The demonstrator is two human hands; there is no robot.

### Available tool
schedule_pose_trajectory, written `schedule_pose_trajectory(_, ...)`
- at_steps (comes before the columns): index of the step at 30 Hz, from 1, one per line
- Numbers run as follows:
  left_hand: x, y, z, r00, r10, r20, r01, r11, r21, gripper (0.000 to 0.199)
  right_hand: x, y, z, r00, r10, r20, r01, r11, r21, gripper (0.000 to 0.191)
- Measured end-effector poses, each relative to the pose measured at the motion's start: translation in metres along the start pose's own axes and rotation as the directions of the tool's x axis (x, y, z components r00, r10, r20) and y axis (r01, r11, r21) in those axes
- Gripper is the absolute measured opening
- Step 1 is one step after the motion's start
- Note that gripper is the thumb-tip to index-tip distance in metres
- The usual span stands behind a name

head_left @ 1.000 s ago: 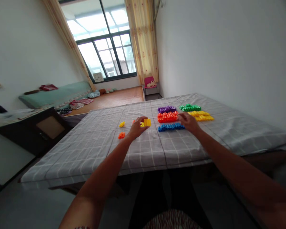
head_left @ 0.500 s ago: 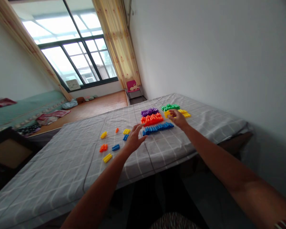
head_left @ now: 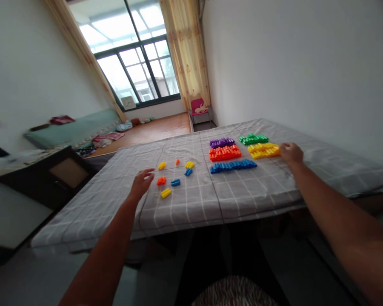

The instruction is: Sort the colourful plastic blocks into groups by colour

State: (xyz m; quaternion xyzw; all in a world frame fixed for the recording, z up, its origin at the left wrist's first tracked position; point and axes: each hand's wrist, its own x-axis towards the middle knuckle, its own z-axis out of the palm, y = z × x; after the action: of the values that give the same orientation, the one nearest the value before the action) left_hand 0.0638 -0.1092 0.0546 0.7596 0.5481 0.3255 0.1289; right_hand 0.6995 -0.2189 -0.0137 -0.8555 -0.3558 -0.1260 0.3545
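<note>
My right hand [head_left: 292, 154] is at the right end of the yellow row [head_left: 263, 150], its fingertips pinched against the last yellow tube piece. The fingers partly hide that piece. My left hand [head_left: 142, 183] is above the sheet with its fingers stretched out and nothing in them. Just right of it lie an orange pair of tubes [head_left: 161, 181] and a yellow piece [head_left: 161, 165]. More loose pieces lie beyond: a blue one [head_left: 175, 182], a yellow one nearer me [head_left: 166, 193], a small orange one [head_left: 178, 162], another yellow [head_left: 189, 165] and another blue [head_left: 188, 172].
Rows of purple [head_left: 222, 142], orange-red [head_left: 225, 153], blue [head_left: 233, 166] and green tubes [head_left: 254, 139] lie on the grey checked sheet [head_left: 191, 204]. A white wall [head_left: 290, 63] bounds the right. A dark cabinet [head_left: 44, 182] stands left, and a pink chair [head_left: 198, 104] is far back.
My right hand has moved right, carrying yellow tubes to the end of the yellow row. My left hand has moved left, from beside the blue row to the loose pieces. The view has shifted left.
</note>
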Motion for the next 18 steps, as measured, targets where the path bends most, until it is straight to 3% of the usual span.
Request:
schedule_pose_trajectory(4,0.007,-0.021,-0.007,0.987,-0.133,0.09,0.127,0.989,0.071,0.036,-0.002,0.006,0.006,0.986,0.122,-0.112,-0.11,0.989,0.103,0.036)
schedule_pose_trajectory(8,0.017,-0.017,0.007,0.978,-0.088,0.189,0.067,0.991,0.117,0.035,-0.004,0.013,0.005,0.975,0.162,-0.151,-0.139,0.978,0.155,0.034)
schedule_pose_trajectory(12,0.033,0.011,0.039,0.975,0.03,0.222,-0.069,0.982,0.174,0.034,-0.008,0.01,0.001,0.974,0.132,-0.185,-0.105,0.984,0.145,0.034)
schedule_pose_trajectory(15,0.045,0.04,0.071,0.948,0.133,0.288,-0.188,0.967,0.171,0.035,-0.013,0.005,-0.002,0.985,0.042,-0.165,-0.023,0.993,0.117,0.034)
schedule_pose_trajectory(18,0.053,0.068,0.102,0.947,0.097,0.307,-0.175,0.955,0.238,0.041,-0.017,0.003,-0.004,0.988,-0.034,-0.153,0.05,0.994,0.102,0.033)
